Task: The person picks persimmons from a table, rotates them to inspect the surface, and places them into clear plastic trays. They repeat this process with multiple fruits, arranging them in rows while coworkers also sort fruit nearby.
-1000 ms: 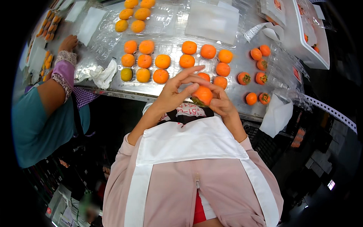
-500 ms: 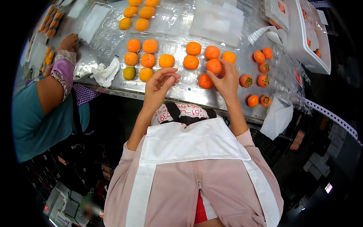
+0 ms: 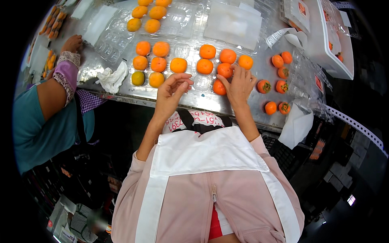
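- Pink zipped jacket (image 3: 194, 210), sleeves pushed up to the elbows.
- White apron (image 3: 206, 152) with broad straps, over it.
- Red garment (image 3: 216, 227) below the zip.
- Both forearms bare.

Lighting was bright and even overhead. Glare streaked the counter (image 3: 190, 99) and its clear plastic trays (image 3: 182, 20). Fisheye distortion bent the edges; corners were black, the lower left blurred.

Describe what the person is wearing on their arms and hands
Both hands, the left hand and right hand, are bare, with no gloves. The forearms are bare too; pale pink sleeves are pushed up near the elbows, beside a white apron bib.
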Action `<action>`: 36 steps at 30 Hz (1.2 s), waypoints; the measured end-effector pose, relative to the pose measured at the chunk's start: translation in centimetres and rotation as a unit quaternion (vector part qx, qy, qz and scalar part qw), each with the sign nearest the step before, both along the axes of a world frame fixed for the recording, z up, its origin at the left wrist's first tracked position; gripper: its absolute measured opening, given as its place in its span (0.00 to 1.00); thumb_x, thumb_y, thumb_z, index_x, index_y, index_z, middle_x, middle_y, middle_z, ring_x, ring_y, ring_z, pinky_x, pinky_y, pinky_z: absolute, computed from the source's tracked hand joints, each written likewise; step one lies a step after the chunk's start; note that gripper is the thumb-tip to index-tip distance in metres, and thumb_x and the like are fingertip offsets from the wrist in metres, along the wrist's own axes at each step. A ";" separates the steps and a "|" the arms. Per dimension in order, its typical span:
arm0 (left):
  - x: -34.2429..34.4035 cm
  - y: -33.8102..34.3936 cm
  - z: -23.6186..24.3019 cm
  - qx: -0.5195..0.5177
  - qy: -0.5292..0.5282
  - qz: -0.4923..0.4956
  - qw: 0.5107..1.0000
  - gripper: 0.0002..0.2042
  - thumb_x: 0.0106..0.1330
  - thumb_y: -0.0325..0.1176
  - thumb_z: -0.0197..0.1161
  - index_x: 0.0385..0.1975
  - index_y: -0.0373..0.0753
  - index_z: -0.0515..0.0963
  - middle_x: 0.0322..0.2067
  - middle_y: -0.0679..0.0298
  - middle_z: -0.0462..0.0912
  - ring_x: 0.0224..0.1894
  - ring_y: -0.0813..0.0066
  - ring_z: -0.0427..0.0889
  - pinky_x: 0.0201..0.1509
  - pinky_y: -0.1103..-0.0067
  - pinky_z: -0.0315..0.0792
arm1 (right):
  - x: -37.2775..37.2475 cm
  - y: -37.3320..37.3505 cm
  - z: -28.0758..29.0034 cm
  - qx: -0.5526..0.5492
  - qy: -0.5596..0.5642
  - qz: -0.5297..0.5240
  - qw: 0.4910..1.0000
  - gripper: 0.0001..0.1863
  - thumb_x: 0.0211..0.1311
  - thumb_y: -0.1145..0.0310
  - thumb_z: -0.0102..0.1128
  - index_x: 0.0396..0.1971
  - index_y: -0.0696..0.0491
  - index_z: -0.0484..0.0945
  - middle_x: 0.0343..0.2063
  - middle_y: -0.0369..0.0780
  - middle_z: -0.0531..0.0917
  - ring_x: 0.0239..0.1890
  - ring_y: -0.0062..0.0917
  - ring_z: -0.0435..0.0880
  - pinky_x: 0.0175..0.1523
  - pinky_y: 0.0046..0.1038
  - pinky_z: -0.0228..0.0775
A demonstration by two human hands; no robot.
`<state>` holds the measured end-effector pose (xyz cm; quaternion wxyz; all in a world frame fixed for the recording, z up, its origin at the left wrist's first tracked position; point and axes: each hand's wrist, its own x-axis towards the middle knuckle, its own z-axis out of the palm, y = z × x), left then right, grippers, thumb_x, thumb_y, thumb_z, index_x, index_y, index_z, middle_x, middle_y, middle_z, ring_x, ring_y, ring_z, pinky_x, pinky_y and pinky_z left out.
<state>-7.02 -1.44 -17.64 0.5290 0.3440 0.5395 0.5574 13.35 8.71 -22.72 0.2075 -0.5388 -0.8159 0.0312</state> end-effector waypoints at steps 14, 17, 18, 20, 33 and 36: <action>0.3 0.0 -0.5 -0.010 0.018 -0.013 1.000 0.11 0.65 0.28 0.56 0.46 0.34 0.74 0.36 0.63 0.80 0.37 0.80 0.77 0.44 0.83 0.72 | 1.5 1.3 1.8 -0.095 -0.026 0.073 0.992 0.23 0.48 0.55 0.65 0.44 0.48 0.78 0.32 0.35 0.77 0.40 0.28 0.72 0.48 0.34 0.53; 0.2 0.0 -0.4 -0.017 0.021 -0.008 1.000 0.11 0.65 0.28 0.55 0.45 0.34 0.74 0.36 0.63 0.80 0.38 0.80 0.78 0.45 0.83 0.72 | 1.4 1.4 2.5 -0.135 -0.011 0.075 0.988 0.22 0.48 0.57 0.66 0.44 0.48 0.77 0.34 0.36 0.78 0.41 0.28 0.73 0.48 0.34 0.54; 0.2 0.0 -0.3 -0.019 0.022 -0.007 1.000 0.11 0.65 0.28 0.55 0.45 0.35 0.74 0.36 0.63 0.80 0.38 0.80 0.78 0.45 0.82 0.72 | 1.4 1.4 2.3 -0.116 0.005 0.087 0.989 0.22 0.47 0.58 0.66 0.45 0.48 0.77 0.35 0.36 0.78 0.41 0.28 0.73 0.48 0.33 0.54; 0.2 0.0 -0.3 -0.018 0.030 -0.006 0.999 0.11 0.65 0.28 0.55 0.45 0.35 0.74 0.36 0.63 0.80 0.38 0.80 0.78 0.45 0.82 0.72 | 1.4 1.4 1.5 -0.078 0.038 0.109 0.990 0.23 0.47 0.60 0.67 0.45 0.48 0.76 0.36 0.36 0.78 0.41 0.28 0.73 0.47 0.33 0.55; 0.4 0.1 -0.4 -0.016 0.047 -0.022 0.999 0.11 0.66 0.29 0.56 0.46 0.34 0.74 0.36 0.64 0.80 0.38 0.81 0.77 0.43 0.83 0.71 | 0.8 2.3 2.7 -0.087 0.001 0.119 0.989 0.20 0.43 0.63 0.67 0.39 0.51 0.74 0.34 0.38 0.78 0.39 0.30 0.76 0.45 0.32 0.56; 0.4 0.1 -0.4 -0.021 0.049 -0.019 0.998 0.11 0.66 0.29 0.56 0.46 0.34 0.74 0.36 0.64 0.80 0.38 0.81 0.77 0.43 0.83 0.71 | 0.6 2.5 2.6 -0.095 0.003 0.127 0.987 0.20 0.43 0.63 0.67 0.38 0.51 0.75 0.33 0.38 0.78 0.38 0.30 0.76 0.44 0.32 0.56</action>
